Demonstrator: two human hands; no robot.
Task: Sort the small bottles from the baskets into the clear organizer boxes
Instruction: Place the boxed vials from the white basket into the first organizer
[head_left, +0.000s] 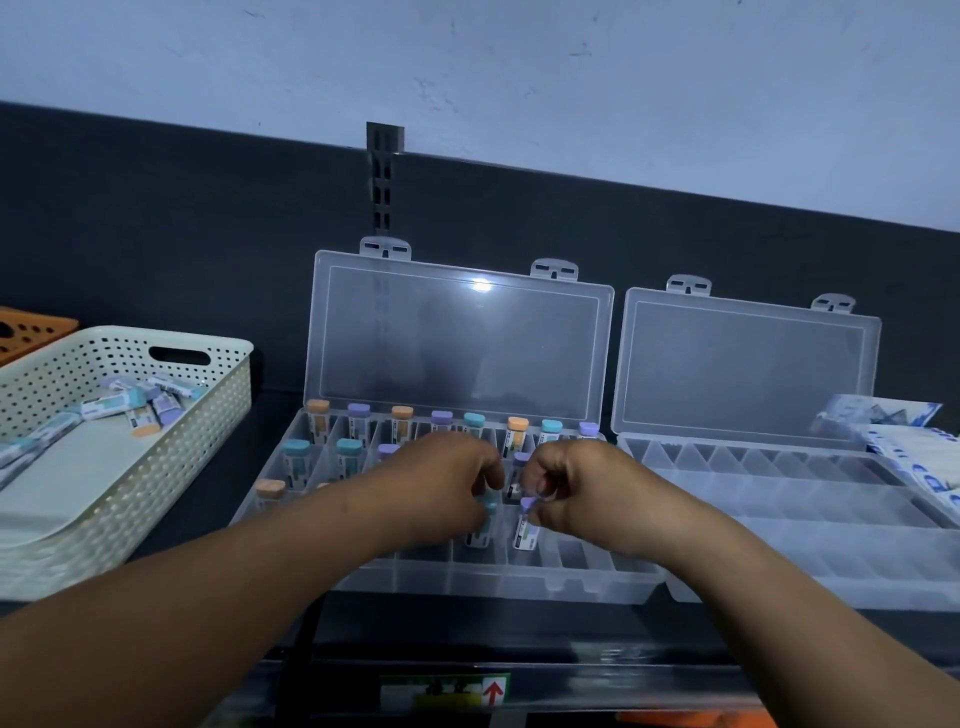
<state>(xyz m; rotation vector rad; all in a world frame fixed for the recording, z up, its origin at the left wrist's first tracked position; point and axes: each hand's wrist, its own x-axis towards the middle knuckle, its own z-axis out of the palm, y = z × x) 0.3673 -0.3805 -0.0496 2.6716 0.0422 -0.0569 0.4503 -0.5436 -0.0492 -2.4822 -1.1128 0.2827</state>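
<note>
Both hands are over the left clear organizer box (519, 584), whose lid stands open. My left hand (447, 483) pinches a teal-capped bottle (483, 525) standing in a front-row compartment. My right hand (576, 486) pinches a purple-capped bottle (524, 527) in the compartment beside it. Several bottles with orange, purple and teal caps stand in the back and middle rows, such as an orange-capped bottle (318, 418). A cream perforated basket (156, 467) at the left holds several loose bottles (140, 405) lying on their sides.
A second clear organizer box (805, 525) lies open at the right with its compartments bare. Printed plastic packets (904, 441) rest on its far right edge. An orange basket (31, 332) peeks out behind the cream one. A dark back panel rises behind the shelf.
</note>
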